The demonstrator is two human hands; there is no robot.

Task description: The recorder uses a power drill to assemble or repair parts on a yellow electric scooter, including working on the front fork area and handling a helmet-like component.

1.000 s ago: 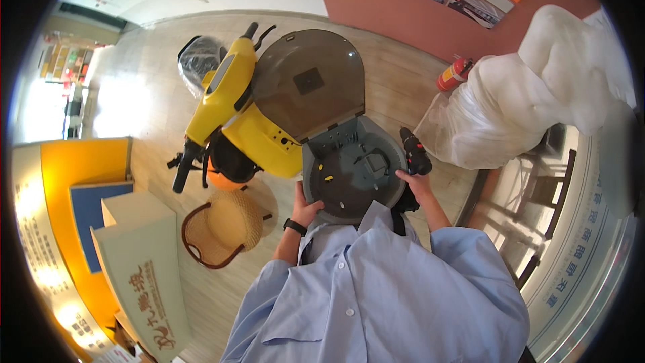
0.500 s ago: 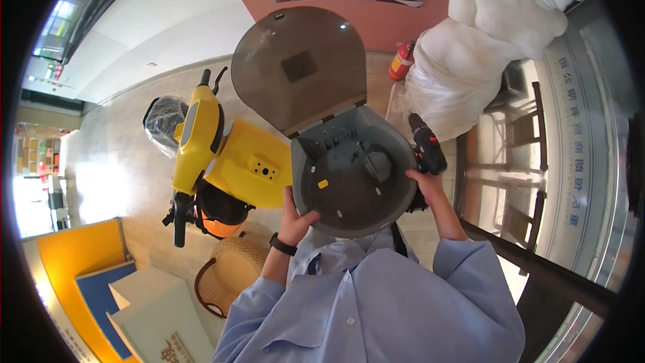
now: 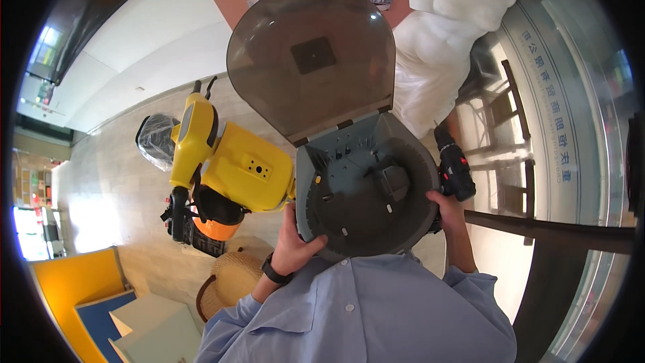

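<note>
A: Where's the grey hinged-lid box (image 3: 359, 215)?
B: Wearer's twelve o'clock, lid (image 3: 322, 94) raised. Left hand (image 3: 295, 245) eight, right hand (image 3: 450, 210) four, grips closed on its rim (image 3: 431, 156).
A: Handling?
B: Likely stiff, bulky, lid-heavy; hold opposite sides.

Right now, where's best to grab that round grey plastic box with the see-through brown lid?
Probably the side rims of the round grey plastic box, coming from left and right at once, thumbs over the edge, as the left hand and right hand do. It is wide, so opposite grips should balance it. The see-through brown lid stands open on hinges and might swing if pulled.
</note>
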